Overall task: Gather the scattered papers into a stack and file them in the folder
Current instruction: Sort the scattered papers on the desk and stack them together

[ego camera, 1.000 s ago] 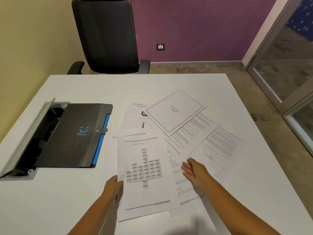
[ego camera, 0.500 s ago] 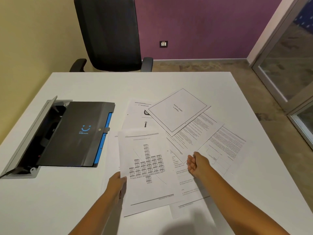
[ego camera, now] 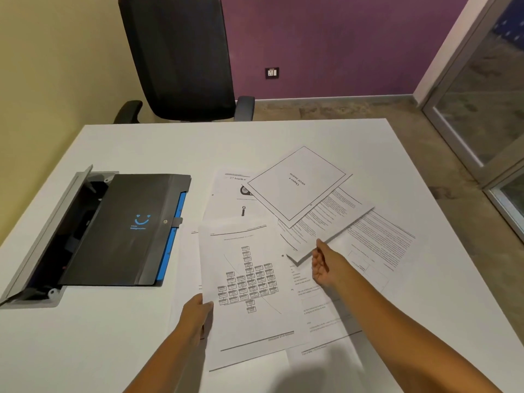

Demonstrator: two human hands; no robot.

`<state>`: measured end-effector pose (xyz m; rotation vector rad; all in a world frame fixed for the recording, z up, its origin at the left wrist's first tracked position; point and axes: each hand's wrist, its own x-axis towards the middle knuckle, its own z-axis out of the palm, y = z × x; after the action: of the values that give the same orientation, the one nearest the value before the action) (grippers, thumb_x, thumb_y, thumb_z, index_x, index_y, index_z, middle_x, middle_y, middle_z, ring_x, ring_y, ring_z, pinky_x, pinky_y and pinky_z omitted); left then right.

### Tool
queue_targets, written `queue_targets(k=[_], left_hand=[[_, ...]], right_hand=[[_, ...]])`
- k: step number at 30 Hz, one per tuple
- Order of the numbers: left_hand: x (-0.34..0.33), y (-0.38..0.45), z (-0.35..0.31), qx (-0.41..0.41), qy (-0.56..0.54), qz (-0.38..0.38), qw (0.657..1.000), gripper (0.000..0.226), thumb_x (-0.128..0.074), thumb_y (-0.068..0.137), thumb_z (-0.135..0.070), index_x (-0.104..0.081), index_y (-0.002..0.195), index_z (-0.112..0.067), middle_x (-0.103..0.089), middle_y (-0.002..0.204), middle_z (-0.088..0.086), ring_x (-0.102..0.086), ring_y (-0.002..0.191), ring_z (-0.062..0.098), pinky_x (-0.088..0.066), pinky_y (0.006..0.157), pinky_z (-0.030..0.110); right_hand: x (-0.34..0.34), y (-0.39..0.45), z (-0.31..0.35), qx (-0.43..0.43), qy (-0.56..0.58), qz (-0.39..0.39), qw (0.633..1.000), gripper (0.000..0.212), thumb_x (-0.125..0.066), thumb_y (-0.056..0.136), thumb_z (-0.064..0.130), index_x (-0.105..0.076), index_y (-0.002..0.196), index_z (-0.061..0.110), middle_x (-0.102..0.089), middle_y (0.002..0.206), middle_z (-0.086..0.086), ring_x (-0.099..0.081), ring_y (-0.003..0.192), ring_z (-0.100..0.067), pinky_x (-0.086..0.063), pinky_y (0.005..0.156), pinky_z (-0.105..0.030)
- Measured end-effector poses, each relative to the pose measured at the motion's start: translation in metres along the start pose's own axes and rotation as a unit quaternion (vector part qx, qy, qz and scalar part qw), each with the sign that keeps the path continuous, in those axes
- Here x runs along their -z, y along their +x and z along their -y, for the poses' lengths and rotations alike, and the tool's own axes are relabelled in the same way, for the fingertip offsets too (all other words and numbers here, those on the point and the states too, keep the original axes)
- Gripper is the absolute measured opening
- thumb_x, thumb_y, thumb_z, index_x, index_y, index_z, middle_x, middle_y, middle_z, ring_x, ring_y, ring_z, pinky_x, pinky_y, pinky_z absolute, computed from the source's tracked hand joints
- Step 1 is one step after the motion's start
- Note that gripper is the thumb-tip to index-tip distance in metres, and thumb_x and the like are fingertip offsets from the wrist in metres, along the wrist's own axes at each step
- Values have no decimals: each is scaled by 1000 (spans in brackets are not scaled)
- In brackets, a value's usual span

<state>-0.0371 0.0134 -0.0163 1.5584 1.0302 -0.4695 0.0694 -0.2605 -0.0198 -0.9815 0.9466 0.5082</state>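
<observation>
Several printed papers lie overlapping on the white table [ego camera: 141, 148]. A diagram sheet [ego camera: 249, 285] is nearest me, and my left hand [ego camera: 195, 313] pinches its left edge. A chapter title sheet [ego camera: 297, 182] lies farthest, on top of an awards sheet [ego camera: 226, 199] and a text sheet [ego camera: 334, 217]. My right hand [ego camera: 326, 268] has its fingers under the near corner of that text sheet, which is raised off the table. Another text sheet [ego camera: 380, 242] lies to the right. The shut black folder [ego camera: 122, 228], with a blue smiley, lies to the left of the papers.
The folder rests partly over an open grey cable hatch [ego camera: 42, 236] set in the table's left side. A black office chair [ego camera: 181, 52] stands behind the far edge. A glass door [ego camera: 482, 109] is at the right.
My right hand left its flat rest on the papers, moved forward and slipped under the text sheet, lifting its near corner. My left hand stayed on the diagram sheet's edge.
</observation>
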Motion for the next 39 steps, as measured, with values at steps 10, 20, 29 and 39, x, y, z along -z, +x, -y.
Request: queue_targets(k=[10, 20, 29, 39], left_hand=[[0, -1, 2, -13, -21, -22, 999, 30, -43, 93, -2, -50, 123, 1, -55, 129, 19, -51, 116, 37, -41, 101, 44], [-7, -11, 2, -28, -27, 6, 999, 31, -43, 93, -3, -50, 123, -1, -57, 126, 18, -55, 109, 34, -43, 99, 43], [-11, -11, -3, -9, 0, 45, 999, 27, -46, 93, -12, -56, 118, -5, -61, 121, 18, -59, 107, 36, -46, 98, 49], [-22, -37, -8, -106, 27, 116, 987, 22, -58, 88, -23, -60, 107, -12, -67, 107, 9, -64, 91, 26, -53, 83, 37]], right_hand=[[21, -15, 0, 214, -289, -203, 911, 14, -54, 86, 12, -53, 98, 6, -58, 76, -9, -54, 59, -22, -49, 54, -32], [84, -84, 2, 344, -210, -242, 882, 41, -42, 94, -1, -39, 133, 13, -50, 132, -19, -51, 116, -39, -44, 97, -47], [73, -80, -32, 320, -286, -186, 884, 43, -36, 93, -5, -39, 134, 8, -51, 132, -18, -51, 117, -31, -37, 102, -36], [36, -69, -89, 230, -472, -27, 850, 33, -38, 96, 7, -45, 127, 14, -55, 115, -1, -54, 103, -19, -45, 89, -25]])
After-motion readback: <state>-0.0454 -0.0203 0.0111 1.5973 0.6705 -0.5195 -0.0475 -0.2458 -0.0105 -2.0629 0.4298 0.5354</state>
